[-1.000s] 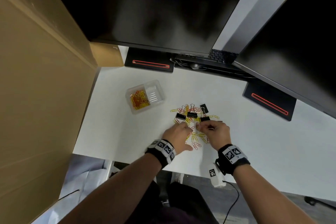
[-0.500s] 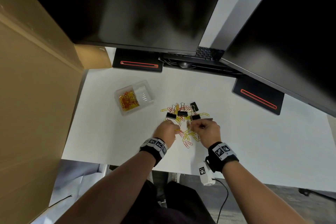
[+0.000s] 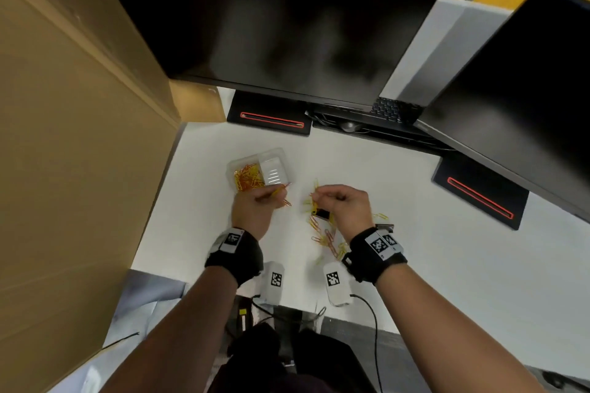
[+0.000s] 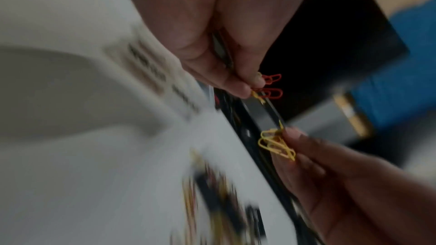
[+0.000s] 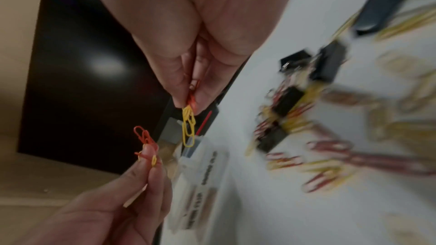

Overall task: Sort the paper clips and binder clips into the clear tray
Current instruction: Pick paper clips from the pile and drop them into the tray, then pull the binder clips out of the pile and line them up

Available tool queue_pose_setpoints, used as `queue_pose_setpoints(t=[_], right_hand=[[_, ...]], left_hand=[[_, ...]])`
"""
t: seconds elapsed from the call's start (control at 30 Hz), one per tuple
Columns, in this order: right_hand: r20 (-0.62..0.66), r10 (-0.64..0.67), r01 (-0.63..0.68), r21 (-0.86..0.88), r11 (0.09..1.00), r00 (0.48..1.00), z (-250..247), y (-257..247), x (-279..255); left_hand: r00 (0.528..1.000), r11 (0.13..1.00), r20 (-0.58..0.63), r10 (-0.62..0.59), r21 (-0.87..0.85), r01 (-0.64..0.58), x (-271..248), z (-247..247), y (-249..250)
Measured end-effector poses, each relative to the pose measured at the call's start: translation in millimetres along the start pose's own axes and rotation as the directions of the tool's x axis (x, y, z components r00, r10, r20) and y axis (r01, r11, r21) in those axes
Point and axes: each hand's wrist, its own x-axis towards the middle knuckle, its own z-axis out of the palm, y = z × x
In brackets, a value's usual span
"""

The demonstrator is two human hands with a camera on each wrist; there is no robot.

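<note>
Both hands are raised above the white desk (image 3: 204, 220). A small bunch of red and yellow paper clips (image 5: 146, 146) is pinched in the left hand (image 3: 255, 210), just beside the clear plastic two-compartment tray (image 3: 287, 166). A short chain of yellow and red paper clips (image 5: 189, 124) is pinched by the right hand (image 3: 346, 207), over the loose pile of coloured paper clips and black binder clips (image 3: 325, 233). Clips are seen only in the tray's left compartment.

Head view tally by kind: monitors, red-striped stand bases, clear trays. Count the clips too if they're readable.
monitors: 2
red-striped stand bases: 2
clear tray: 1
Total: 5
paper clips and binder clips: overlapping and blurred, so not countable.
</note>
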Motion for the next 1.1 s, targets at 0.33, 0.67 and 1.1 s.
queue_pose_setpoints(t=[0.33,0.67,1.1], right_hand=[[0.157,-0.002,0.033,-0.194,0.98,0.988,128.1,4.7,51.7],[0.263,-0.051,0.154,-0.388,0.909,0.963,131.4,4.9,51.8],[0.183,-0.185,0.25,-0.464,0.849,0.966,19.3,3.8,16.0]], left_hand=[[0.954,0.956,-0.269,-0.13,0.221,0.192,51.2,-57.5,25.3],[0.957,0.943,-0.264,-0.118,0.273,0.191,51.6,-56.8,18.5],[0.913,0.816,0.004,0.409,0.446,-0.368,8.8,-4.2,23.9]])
